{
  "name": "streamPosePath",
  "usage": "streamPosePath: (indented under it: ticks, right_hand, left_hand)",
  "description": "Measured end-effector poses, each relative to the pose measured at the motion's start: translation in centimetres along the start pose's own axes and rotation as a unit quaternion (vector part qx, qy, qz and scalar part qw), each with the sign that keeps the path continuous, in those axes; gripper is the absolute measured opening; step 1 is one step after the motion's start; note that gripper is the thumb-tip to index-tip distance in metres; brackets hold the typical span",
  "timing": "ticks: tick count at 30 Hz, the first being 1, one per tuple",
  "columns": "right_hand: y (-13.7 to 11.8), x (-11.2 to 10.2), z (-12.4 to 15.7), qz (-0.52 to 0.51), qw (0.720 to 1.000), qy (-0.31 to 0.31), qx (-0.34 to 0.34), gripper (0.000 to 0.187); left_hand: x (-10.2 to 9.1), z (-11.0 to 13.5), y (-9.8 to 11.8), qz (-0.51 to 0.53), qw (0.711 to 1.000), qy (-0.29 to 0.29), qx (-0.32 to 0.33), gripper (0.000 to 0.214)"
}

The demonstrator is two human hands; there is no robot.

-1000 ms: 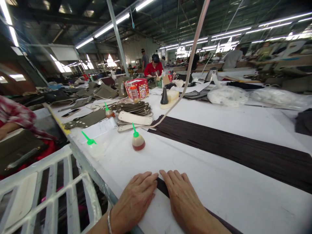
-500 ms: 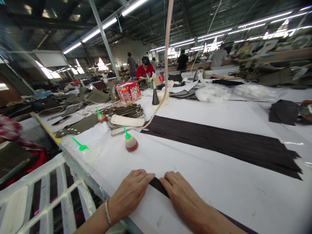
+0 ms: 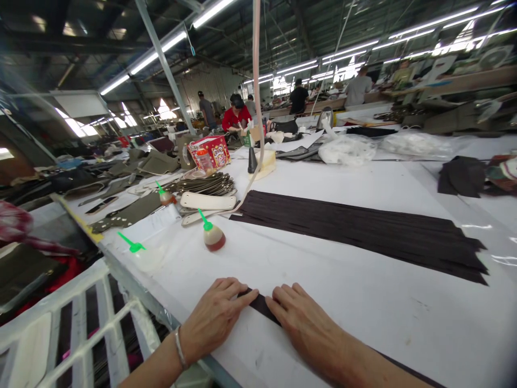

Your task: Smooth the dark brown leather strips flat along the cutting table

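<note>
Presently both hands lie flat, palms down, at the near edge of the white surface [image 3: 363, 318]. The left hand [image 3: 214, 318] rests with fingers spread and extended, its fingertips on the far end of a dark strip [image 3: 258, 303]; a bracelet [image 3: 179, 347] sits at its wrist. The right hand [image 3: 307, 323] lies just beside it, likewise open and flat, covering the strip where it runs toward the near right. Neither hand grips anything; the flat posture appears to serve to press the strip down against the surface.

Beyond the hands, well apart, a broad band of dark strips [image 3: 363, 231] lies side by side across the middle of the surface, ends aligned at the left. 1 small bottle with a green nozzle [image 3: 212, 235] stands upright between the hands and that band, within easy reach. A second green-nozzled bottle [image 3: 141, 253], clear-bodied, sits near the left edge of the surface. A pale hose [image 3: 257, 81] hangs from overhead and ends near a stack of flat olive pieces [image 3: 205, 186] at far left. A red printed box [image 3: 210, 152] stands behind the stack.

A white rack [image 3: 81, 328] stands at near left, below the surface's edge. The room is a large workshop under rows of strip lights, with other people at distant benches.
</note>
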State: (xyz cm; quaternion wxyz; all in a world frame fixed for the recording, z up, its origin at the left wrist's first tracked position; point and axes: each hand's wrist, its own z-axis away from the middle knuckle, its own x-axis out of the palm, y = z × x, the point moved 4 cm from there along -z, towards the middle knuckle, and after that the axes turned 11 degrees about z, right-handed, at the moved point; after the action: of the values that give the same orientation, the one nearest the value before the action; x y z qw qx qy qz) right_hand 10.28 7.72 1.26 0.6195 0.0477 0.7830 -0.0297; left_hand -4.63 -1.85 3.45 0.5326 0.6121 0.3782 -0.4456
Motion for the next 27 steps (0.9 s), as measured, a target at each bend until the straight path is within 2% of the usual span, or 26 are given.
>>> streamPosePath:
  ticks: [6,12,16,18,22,27]
  right_hand:
    - [0.6,-0.2,1.4,-0.022,1.000,-0.001,-0.002,0.026]
    - [1.5,-1.4,3.2,-0.045,0.999,-0.013,-0.007,0.028]
    - [1.8,-1.9,4.1,-0.047,0.999,-0.010,-0.006,0.026]
    - [1.7,-1.7,4.3,-0.034,0.999,-0.004,-0.011,0.025]
    - [1.5,-1.3,4.4,-0.015,1.000,0.009,-0.005,0.018]
    - [1.6,-1.8,5.2,0.003,1.000,0.000,-0.013,0.017]
  left_hand:
    - [-0.2,-0.2,0.6,-0.032,0.999,-0.008,0.012,0.053]
    - [-0.6,-0.4,0.8,-0.054,0.998,-0.003,0.020,0.054]
    - [-0.6,-0.9,2.2,-0.058,0.996,0.070,0.020,0.049]
    - [0.1,-1.5,3.7,-0.019,0.995,0.093,0.011,0.051]
    - [2.9,-2.9,6.6,0.083,0.994,0.077,0.003,0.051]
    - [4.8,-2.2,7.0,0.053,0.993,0.101,0.022,0.052]
